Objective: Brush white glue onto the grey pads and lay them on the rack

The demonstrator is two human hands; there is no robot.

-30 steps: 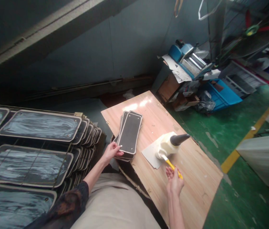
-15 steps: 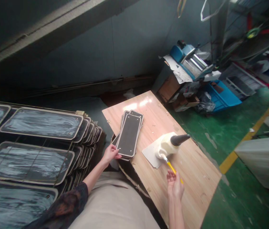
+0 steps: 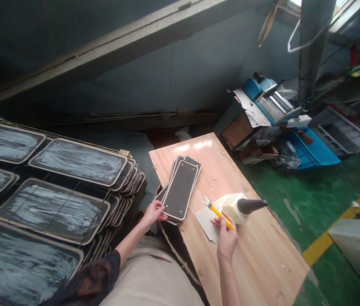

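the left hand (image 3: pixel 155 213) has its fingers at the near corner of the top panel (image 3: pixel 180 189), a placement that would likely steady it; whether they pinch the edge or merely touch it cannot be told; the right hand (image 3: pixel 227 242) grasps the yellow-handled brush (image 3: pixel 215 209) between thumb and fingers, pale tip pointing toward the panels, which keeps the fingers clear of the wet-looking end; the top panel lies on a small, unevenly fanned pile at the edge of the wooden board (image 3: pixel 256 255), presumably for easy reach; the cream container (image 3: pixel 232 207), with its dark cone (image 3: pixel 252 206), sits beside the right hand, near the pale sheet (image 3: pixel 206 224), which may serve to catch drips.

condition: the top panel is flat, dark and matt, oblong with rounded corners and a light border; small bright spots show near its corners; no white streaks seen on its face, unlike the streaked panels (image 3: pixel 78 160) stacked at the left.
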